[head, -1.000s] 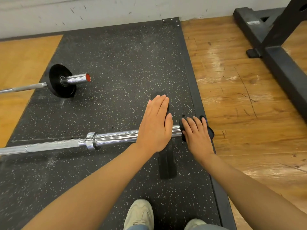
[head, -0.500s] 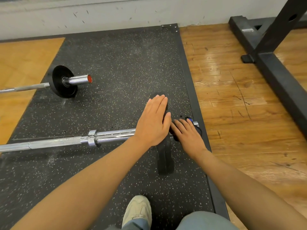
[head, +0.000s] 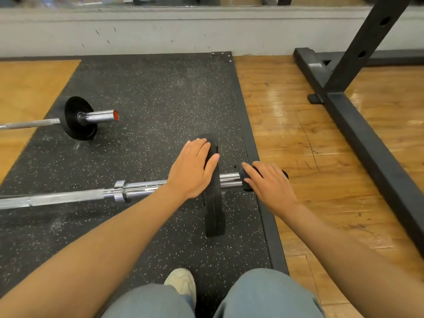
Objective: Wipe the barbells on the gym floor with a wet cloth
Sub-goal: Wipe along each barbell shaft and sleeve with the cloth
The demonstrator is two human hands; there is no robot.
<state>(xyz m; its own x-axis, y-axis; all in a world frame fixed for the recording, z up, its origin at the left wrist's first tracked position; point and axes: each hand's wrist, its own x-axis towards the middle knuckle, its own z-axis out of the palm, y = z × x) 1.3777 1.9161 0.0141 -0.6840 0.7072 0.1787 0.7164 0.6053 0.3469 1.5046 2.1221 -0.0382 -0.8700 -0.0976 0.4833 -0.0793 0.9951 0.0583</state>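
My left hand (head: 192,169) lies flat, fingers straight, on the black plate (head: 214,207) of the near barbell (head: 140,188); my right hand (head: 269,183) curls around a dark cloth (head: 246,180) at the sleeve end; the second barbell (head: 91,117) rests well apart on the mat (head: 160,92).

Both bare forearms reach forward from the lower corners. The left hand (head: 192,168) lies flat, palm down, fingers straight and together, thumb stretched out to the right. The right hand (head: 270,182) is palm down with fingers curled over a dark cloth (head: 246,180) beneath its fingertips.
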